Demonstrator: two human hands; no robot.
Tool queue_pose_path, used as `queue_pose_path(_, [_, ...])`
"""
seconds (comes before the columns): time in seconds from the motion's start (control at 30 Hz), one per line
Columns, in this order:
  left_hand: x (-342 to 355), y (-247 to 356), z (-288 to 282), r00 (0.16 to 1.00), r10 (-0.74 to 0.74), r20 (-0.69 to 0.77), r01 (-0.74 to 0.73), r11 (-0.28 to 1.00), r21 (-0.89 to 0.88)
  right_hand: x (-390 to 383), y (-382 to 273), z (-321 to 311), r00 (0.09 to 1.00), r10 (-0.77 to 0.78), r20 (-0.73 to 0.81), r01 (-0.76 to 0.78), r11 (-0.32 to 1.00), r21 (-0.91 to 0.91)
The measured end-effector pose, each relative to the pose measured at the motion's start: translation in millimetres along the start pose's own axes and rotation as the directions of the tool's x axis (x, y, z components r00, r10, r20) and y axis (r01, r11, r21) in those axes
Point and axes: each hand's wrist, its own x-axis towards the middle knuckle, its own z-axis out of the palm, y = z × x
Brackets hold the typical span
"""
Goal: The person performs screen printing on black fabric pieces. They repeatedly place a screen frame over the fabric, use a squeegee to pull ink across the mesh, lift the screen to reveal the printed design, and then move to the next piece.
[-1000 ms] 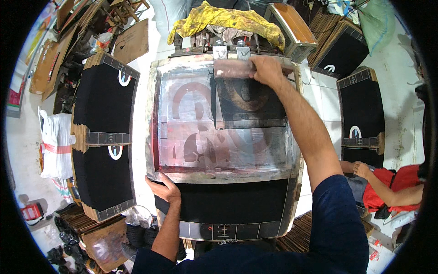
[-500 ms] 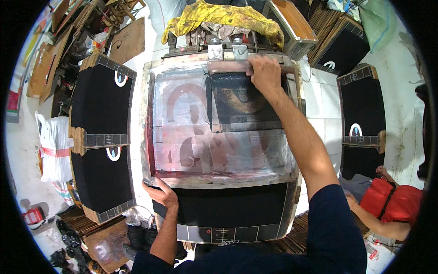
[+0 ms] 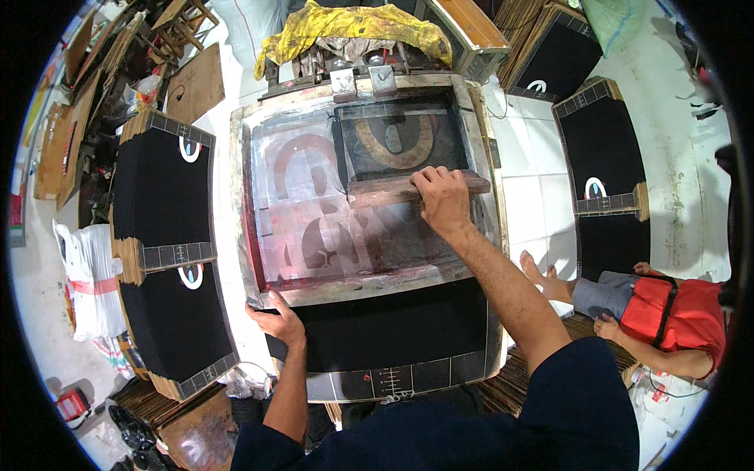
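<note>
My right hand (image 3: 444, 199) is wrapped over the wooden bar of a squeegee (image 3: 373, 193). The squeegee lies across the screen printing frame (image 3: 369, 286), just below a dark rectangular window (image 3: 448, 129) in the mesh with a ring-shaped motif. Pale red letter-like shapes show on the rest of the mesh. At the frame's near left corner my left hand (image 3: 280, 322) grips the edge, thumb on top and fingers partly hidden. Under the frame, a black sheet (image 3: 393, 326) sticks out toward me on the board.
Black printed panels (image 3: 169, 177) lie in stacks on the left, with more black panels (image 3: 601, 149) on the right. Behind the frame hangs a stained yellow cloth (image 3: 353, 31) near metal hinge clamps (image 3: 343, 85). Another person in a red top (image 3: 675, 314) sits at the right.
My right hand has drawn the squeegee from the frame's far edge toward me, uncovering the dark window. My left hand keeps its place on the corner. The view has shifted slightly.
</note>
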Motion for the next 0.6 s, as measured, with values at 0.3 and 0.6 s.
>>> queue_pose_path(0.3, [20,-1,-38,0.927,0.300,0.226,-0.220,0.921,-0.321,13,9,-6,0.990,-0.069,-0.124,0.071,0.997,0.015])
queue_pose_path(0.6, [17,16,-49,0.942,0.255,0.218,-0.152,0.904,-0.399,41,25,-23,0.998,-0.057,-0.005,0.058,0.991,0.120])
